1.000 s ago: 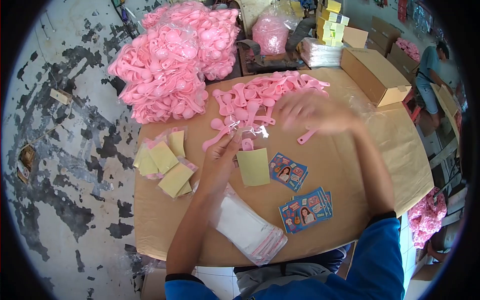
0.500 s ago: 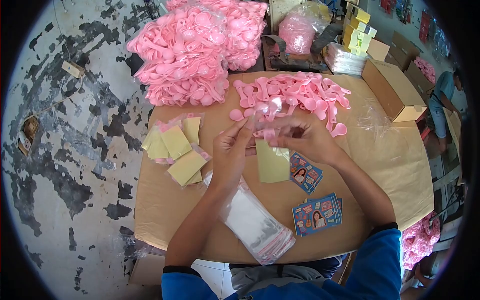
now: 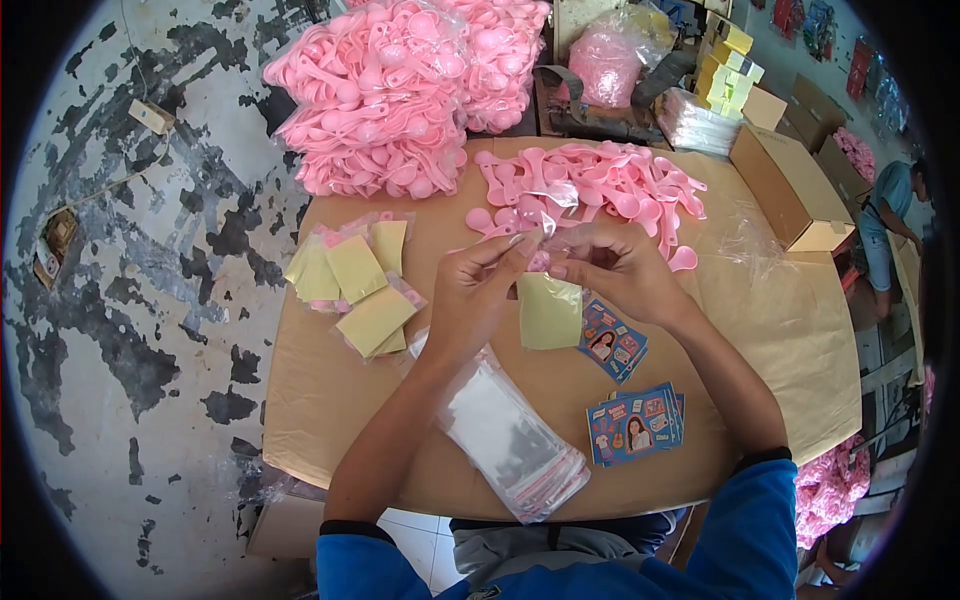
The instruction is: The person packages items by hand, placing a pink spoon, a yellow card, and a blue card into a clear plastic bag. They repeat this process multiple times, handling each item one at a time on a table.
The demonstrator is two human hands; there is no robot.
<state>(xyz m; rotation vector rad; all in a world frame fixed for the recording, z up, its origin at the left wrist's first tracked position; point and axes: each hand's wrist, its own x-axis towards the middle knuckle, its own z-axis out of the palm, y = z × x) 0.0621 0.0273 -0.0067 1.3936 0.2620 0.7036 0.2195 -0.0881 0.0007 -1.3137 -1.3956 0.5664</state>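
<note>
Between my two hands hangs a clear plastic bag with a yellow card [image 3: 550, 312] in its lower part and something pink above the card. My left hand [image 3: 478, 290] pinches the bag's upper left side. On the other side, my right hand [image 3: 622, 272] grips its upper edge with bent fingers. Pink scoops [image 3: 600, 190] lie loose just beyond my hands. Blue printed cards [image 3: 635, 428] are stacked below my right hand, with more blue cards [image 3: 608, 340] beside the bag. Under my left forearm lies a stack of clear bags [image 3: 510, 430].
Filled bags with yellow cards [image 3: 365, 280] are piled at the table's left. Large sacks of pink scoops [image 3: 370, 100] stand behind. A cardboard box [image 3: 795, 190] sits at the back right, near stacked yellow boxes [image 3: 728, 75]. Another person [image 3: 885, 220] is at the far right.
My hands have drawn closer together at the top of the bag, and the bag with its yellow card has risen slightly. The view has shifted a little.
</note>
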